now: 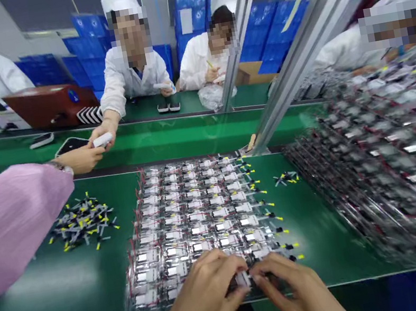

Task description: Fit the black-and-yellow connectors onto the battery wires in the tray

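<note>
Over the front edge of a clear plastic tray (129, 310), my left hand (206, 295) pinches a small white rectangular part (243, 279) between thumb and fingers. Beside it, my right hand (289, 283) is closed, its fingertips meeting at the right end of that part. What sits between the right fingertips is mostly hidden. Rows of similar white parts with thin red wires at the left fill the tray. Small black pieces with yellow tips (294, 245) stick out along its right side.
A heap of black, grey and yellow pieces (82, 220) lies at left, a smaller group (286, 178) at right. Stacked filled trays (394, 160) stand at right near a metal post (266, 118). A pink-sleeved arm (21, 215) and a co-worker's hand (108, 127) meet at a white item (103, 139).
</note>
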The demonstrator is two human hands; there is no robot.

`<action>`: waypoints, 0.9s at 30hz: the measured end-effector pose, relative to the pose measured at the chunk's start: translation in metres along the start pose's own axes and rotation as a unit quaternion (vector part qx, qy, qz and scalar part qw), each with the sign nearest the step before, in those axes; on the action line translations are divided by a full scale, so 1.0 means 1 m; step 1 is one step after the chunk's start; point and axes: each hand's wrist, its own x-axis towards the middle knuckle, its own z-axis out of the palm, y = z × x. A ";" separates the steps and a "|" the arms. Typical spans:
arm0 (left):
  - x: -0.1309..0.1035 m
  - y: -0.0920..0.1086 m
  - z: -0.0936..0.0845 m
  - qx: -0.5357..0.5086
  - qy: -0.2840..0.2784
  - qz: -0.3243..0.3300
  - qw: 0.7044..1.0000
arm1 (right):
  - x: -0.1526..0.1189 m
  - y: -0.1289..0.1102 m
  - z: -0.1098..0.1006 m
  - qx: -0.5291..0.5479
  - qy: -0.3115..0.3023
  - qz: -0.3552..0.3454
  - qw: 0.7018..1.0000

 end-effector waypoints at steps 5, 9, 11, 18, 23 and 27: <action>-0.001 0.000 0.000 -0.002 0.011 0.012 1.000 | 0.000 0.001 0.001 0.001 0.007 -0.007 1.000; 0.000 0.000 -0.001 -0.006 0.015 0.016 1.000 | 0.000 -0.001 0.000 -0.004 0.003 -0.007 1.000; 0.000 0.000 -0.001 -0.010 0.016 0.016 1.000 | 0.000 -0.002 0.000 -0.004 0.000 -0.008 1.000; 0.000 0.000 -0.002 -0.004 0.027 0.027 0.999 | 0.002 -0.006 -0.003 -0.009 -0.024 -0.005 1.000; -0.001 0.001 -0.003 0.000 0.034 0.025 0.999 | 0.004 -0.008 -0.005 -0.009 -0.045 0.003 0.999; -0.002 0.002 -0.003 0.000 0.031 0.019 0.999 | 0.004 -0.007 -0.005 -0.016 -0.049 -0.001 0.999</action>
